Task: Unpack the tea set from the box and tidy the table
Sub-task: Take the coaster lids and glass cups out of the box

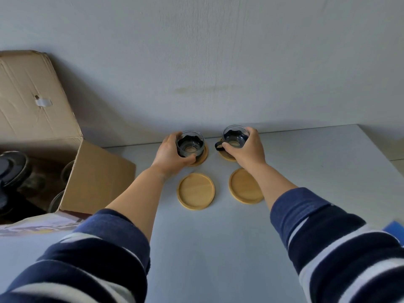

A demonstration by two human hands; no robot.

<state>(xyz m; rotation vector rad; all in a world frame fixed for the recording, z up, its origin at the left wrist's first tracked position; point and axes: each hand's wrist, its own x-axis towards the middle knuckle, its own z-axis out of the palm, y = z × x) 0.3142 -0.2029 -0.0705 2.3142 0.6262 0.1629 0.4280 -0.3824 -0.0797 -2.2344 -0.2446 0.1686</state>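
Two glass cups with black holders stand at the far edge of the grey table (218,248). My left hand (169,155) is wrapped around the left cup (190,145), which rests on a wooden coaster (202,158). My right hand (246,147) grips the right cup (235,136) over another coaster (225,156); its black handle points left. Two bare wooden coasters lie nearer me, the left one (196,191) and the right one (246,185). The open cardboard box (96,171) sits at the left.
Inside the box I see a dark-lidded glass teapot (13,169) and more glassware (58,199). The box's flap (32,95) leans on the grey wall. A printed sheet (43,224) lies at the box's near side. A blue object (395,229) shows at the right edge.
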